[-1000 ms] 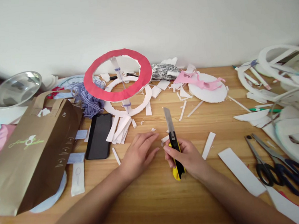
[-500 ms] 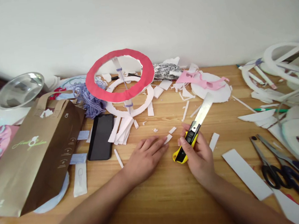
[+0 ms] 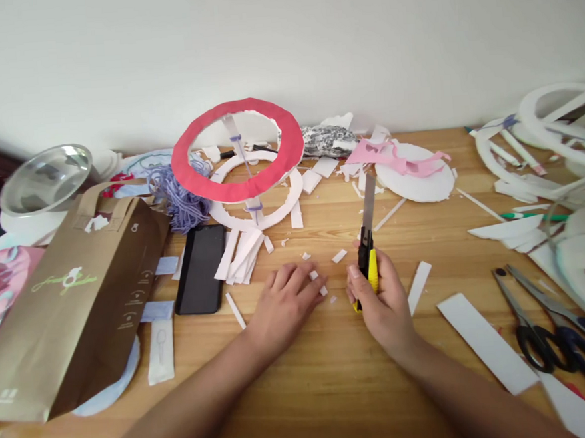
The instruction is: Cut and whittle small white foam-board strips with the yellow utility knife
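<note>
The right hand [image 3: 384,299] grips a knife [image 3: 367,244] above the table [image 3: 313,377] (blade out), long axis pointing away toward the wall. The left hand [image 3: 283,303] lies open, flat, beside small scraps [image 3: 322,285].

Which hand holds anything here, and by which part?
The right hand grips the yellow-and-black utility knife by its handle, blade extended away. The left hand lies flat on the table, holding nothing.

Both forearms are bare to the frame edge, no sleeves or jewellery.
</note>
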The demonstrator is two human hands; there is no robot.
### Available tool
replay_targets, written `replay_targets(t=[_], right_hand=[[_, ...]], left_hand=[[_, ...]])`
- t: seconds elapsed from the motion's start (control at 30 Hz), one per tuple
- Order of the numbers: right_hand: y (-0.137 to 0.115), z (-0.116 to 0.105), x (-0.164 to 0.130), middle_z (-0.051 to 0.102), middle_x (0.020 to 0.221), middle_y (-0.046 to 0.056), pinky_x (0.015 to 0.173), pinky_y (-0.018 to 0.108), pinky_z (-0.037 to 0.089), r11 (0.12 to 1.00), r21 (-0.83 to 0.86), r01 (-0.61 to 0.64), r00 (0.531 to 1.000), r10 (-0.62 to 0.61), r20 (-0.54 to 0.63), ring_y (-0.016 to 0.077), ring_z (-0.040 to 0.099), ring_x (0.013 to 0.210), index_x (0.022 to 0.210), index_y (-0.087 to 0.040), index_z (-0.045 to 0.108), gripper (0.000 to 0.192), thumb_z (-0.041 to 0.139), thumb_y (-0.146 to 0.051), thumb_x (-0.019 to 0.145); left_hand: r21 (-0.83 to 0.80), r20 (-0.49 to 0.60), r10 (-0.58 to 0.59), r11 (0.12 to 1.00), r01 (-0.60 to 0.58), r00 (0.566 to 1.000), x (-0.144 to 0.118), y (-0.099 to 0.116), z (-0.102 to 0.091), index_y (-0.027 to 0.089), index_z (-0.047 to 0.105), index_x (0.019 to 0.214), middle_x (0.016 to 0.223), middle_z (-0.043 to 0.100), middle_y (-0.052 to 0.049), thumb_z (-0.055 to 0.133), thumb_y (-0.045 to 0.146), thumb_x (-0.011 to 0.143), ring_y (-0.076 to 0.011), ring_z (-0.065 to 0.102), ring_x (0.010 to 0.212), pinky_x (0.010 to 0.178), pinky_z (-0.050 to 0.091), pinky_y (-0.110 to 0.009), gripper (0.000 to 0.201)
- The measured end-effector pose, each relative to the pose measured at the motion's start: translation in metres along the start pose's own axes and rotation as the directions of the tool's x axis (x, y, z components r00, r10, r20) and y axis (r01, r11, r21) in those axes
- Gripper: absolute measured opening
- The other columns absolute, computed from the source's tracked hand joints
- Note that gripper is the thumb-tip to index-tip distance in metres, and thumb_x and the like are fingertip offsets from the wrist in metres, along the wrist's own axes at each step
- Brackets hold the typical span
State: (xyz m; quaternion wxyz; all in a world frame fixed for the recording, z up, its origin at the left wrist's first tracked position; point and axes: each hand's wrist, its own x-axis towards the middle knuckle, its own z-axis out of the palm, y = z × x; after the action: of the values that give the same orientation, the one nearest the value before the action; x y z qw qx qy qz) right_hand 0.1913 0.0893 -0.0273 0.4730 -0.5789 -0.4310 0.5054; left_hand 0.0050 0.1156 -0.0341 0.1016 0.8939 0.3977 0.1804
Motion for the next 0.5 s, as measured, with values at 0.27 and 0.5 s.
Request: replay_targets(t=[0.27, 0.5], right_hand=[[0.000, 0.001, -0.002, 0.056, 0.087, -0.003, 0.048, 0.025, 0.049, 0.991, 0.121, 0.058, 0.998, -0.060, 0.011, 0.0080, 0.051, 0.052, 0.131, -0.032, 0.044, 0.035, 0.051, -0.039, 0.097], [0.005, -0.004, -0.008, 0.064, 0.114, 0.005, 0.079, 0.029, 0.055, 0.952, -0.219, 0.214, 0.976, -0.203, 0.073, 0.0177, 0.065, 0.097, 0.134, -0.031, 0.047, 0.042, 0.058, -0.030, 0.094]], left_hand=[[-0.276, -0.100, -0.228, 0.942, 0.193, 0.969, -0.006, -0.020, -0.001, 0.018, 0.056, 0.124, 0.108, 0.063, -0.009, 0.056, 0.024, 0.094, -0.0204, 0.060, 0.102, 0.090, 0.053, -0.035, 0.030], [-0.355, -0.054, -0.280, 0.903, 0.243, 0.959, -0.002, -0.019, -0.006, 0.017, 0.063, 0.106, 0.103, 0.064, -0.010, 0.047, 0.024, 0.098, -0.0209, 0.059, 0.099, 0.090, 0.050, -0.037, 0.019]])
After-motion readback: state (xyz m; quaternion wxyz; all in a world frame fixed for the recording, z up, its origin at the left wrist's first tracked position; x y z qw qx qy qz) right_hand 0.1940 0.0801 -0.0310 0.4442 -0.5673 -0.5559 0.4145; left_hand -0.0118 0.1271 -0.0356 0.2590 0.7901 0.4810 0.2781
